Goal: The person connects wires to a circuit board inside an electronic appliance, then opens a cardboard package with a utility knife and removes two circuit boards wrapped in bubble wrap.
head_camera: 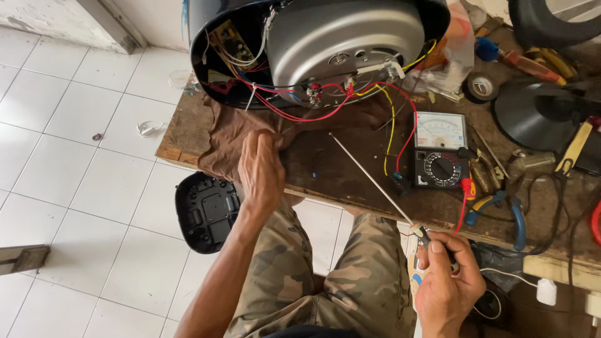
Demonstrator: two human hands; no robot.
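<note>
Head view, looking down past camouflage trousers (350, 275) at a worn wooden bench (350, 181). Far left, a black plastic cover (203, 211) lies on the white tiled floor (75, 156), its right edge hidden behind the person's forearm. The left hand (261, 168) rests palm down, fingers together, on a brown cloth (228, 141) spread at the bench's near edge; the fingertips sink into the folds and cannot be made out. Above it an opened black appliance (313, 44) lies on its side, cut off by the top of the frame, showing a grey metal pot base (350, 37), a small circuit board (226, 39) and a tangle of red, yellow and white wires (325, 103); where each wire ends is hard to follow. A thin metal rod (369, 178) slants across the bench from the middle down to the right hand (446, 283), which pinches its handle end between thumb and fingers; the grip hides the handle. Just beside, an analogue multimeter (440, 150) lies face up, its red lead trailing toward that hand. Further right, pliers with blue handles (510, 216), a tape roll (481, 86) and screwdrivers (526, 62) lie in clutter, partly cut off.
</note>
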